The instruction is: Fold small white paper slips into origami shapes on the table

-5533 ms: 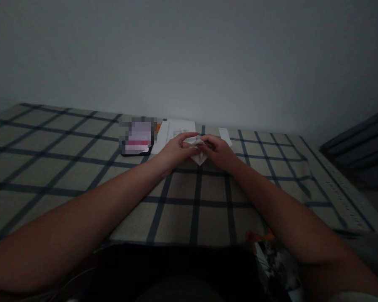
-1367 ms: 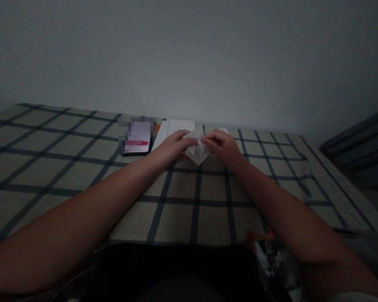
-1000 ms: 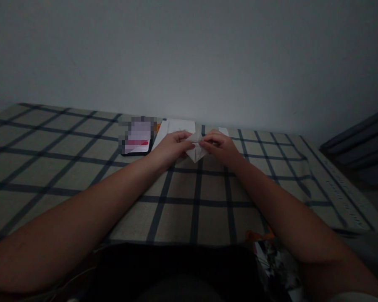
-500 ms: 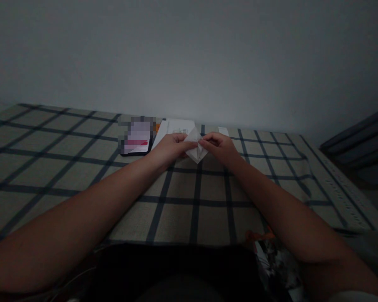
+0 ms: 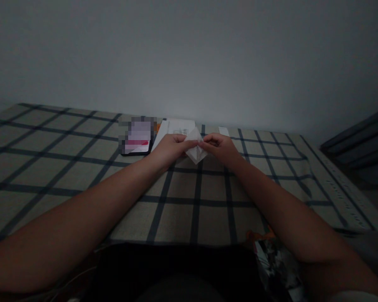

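Pinching folded white paper [image 5: 195, 156] at mid-frame, the left hand [image 5: 172, 146] and right hand [image 5: 221, 145] likely do best with light, even pressure.

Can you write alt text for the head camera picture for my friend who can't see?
A person's left hand and right hand hold a folded, diamond-shaped white paper over a checked cloth. To the left lie a phone and, beyond the left hand, a flat white printed item.
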`<control>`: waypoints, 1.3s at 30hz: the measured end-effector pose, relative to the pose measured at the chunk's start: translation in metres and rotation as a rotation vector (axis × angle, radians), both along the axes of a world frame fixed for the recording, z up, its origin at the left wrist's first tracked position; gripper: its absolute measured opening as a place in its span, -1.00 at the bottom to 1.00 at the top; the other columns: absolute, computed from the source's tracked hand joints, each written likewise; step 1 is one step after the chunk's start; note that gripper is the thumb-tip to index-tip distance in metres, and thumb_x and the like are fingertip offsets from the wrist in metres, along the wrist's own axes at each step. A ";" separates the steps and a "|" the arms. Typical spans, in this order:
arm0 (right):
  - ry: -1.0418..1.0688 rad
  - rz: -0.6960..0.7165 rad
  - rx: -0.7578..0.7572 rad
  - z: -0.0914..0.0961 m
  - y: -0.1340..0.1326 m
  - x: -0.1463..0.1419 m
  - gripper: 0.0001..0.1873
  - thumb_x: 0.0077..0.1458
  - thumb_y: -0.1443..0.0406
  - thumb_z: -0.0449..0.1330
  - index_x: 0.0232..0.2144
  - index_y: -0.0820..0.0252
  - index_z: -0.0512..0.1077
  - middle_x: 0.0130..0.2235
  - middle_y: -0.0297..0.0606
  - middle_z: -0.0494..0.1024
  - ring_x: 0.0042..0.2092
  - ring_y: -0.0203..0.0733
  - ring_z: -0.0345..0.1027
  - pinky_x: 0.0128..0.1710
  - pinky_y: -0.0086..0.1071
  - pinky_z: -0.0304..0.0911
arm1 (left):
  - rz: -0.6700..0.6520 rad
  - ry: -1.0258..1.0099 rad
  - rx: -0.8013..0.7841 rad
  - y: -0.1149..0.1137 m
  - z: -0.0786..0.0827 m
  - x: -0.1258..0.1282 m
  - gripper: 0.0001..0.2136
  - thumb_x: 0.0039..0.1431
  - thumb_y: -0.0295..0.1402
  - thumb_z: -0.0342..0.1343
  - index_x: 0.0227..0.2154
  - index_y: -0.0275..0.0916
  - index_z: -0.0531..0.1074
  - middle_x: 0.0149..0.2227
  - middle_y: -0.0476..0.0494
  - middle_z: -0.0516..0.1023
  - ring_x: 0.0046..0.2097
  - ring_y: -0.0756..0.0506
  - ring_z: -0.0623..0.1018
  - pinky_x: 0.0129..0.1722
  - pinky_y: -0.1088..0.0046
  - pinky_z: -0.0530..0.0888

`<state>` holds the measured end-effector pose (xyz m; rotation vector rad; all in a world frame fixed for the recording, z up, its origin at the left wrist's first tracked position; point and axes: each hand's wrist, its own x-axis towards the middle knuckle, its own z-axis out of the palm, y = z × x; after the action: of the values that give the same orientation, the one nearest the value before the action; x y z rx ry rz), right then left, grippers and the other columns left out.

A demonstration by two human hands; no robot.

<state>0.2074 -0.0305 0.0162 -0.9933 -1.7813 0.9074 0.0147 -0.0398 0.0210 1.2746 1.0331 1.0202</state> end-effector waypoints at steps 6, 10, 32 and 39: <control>-0.056 -0.027 0.082 0.002 -0.002 0.001 -0.68 0.02 0.05 0.29 -0.40 0.21 0.54 -0.44 -0.32 0.54 -0.42 -0.33 0.32 -0.41 -0.42 0.23 | 0.018 0.010 0.026 -0.002 0.002 0.001 -0.77 -0.05 -0.21 0.31 -0.45 -0.30 0.57 -0.42 -0.19 0.60 -0.38 -0.09 0.55 -0.39 0.42 0.45; -0.077 -0.035 0.108 0.002 -0.002 0.001 -0.68 0.04 0.05 0.28 -0.40 0.21 0.54 -0.43 -0.32 0.53 -0.41 -0.33 0.31 -0.40 -0.42 0.20 | 0.005 -0.052 0.007 -0.003 0.001 0.002 -0.76 -0.05 -0.21 0.31 -0.43 -0.31 0.57 -0.38 -0.19 0.61 -0.38 -0.05 0.55 -0.32 0.40 0.46; -0.091 0.053 0.078 0.001 0.003 0.005 -0.67 0.08 0.05 0.24 -0.41 0.21 0.49 -0.39 -0.31 0.50 -0.34 -0.30 0.35 -0.31 -0.39 0.25 | 0.006 0.173 0.060 0.006 -0.005 -0.004 -0.70 -0.09 -0.17 0.31 -0.38 -0.31 0.59 -0.40 -0.20 0.61 -0.43 -0.07 0.53 -0.44 0.45 0.39; -0.114 0.018 0.106 0.003 0.001 0.004 -0.70 0.06 0.07 0.27 -0.44 0.20 0.51 -0.40 -0.29 0.53 -0.35 -0.29 0.36 -0.32 -0.38 0.25 | 0.031 0.336 0.107 0.006 -0.004 -0.004 -0.72 -0.10 -0.15 0.30 -0.41 -0.29 0.60 -0.47 -0.15 0.58 -0.47 -0.07 0.49 -0.49 0.45 0.34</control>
<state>0.2119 -0.0299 0.0195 -0.9788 -1.9155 0.7719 0.0105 -0.0341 0.0168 1.5578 1.2687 0.9129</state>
